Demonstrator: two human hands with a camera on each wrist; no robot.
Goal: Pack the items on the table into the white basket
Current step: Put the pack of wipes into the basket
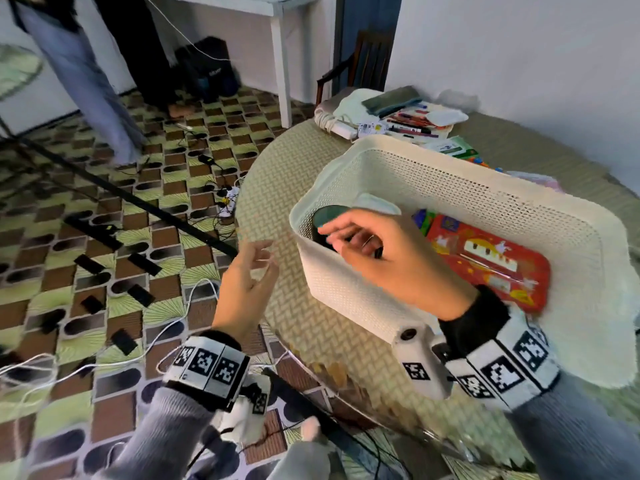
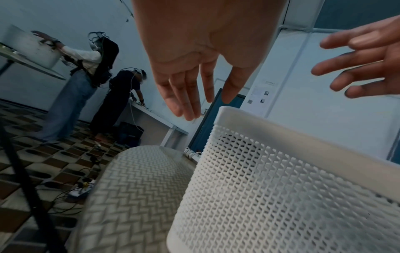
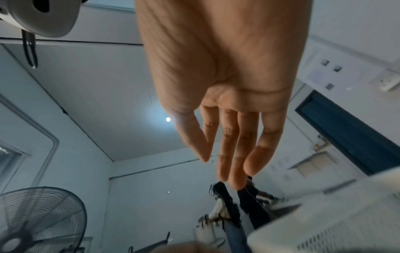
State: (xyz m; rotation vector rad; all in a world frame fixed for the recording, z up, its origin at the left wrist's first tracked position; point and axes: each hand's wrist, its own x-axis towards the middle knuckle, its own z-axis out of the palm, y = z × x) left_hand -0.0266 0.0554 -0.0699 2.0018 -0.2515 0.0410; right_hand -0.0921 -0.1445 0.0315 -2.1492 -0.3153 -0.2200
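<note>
White basket (image 1: 460, 188) sits on my woven table (image 1: 277, 188). My right hand (image 1: 388, 258) hovers over its corner, fingers loose, holding nothing. My left hand (image 1: 247, 285) waits beside, spread, ready to steady it.

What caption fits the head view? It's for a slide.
Right hand open over the white basket, left hand open beside it.

Woven-topped table (image 1: 311, 317) under white basket (image 1: 346, 292)

No legible txt anywhere; only square b/w marker patterns on wristbands (image 1: 207, 363), print on red case (image 1: 491, 261) too blurred.
</note>
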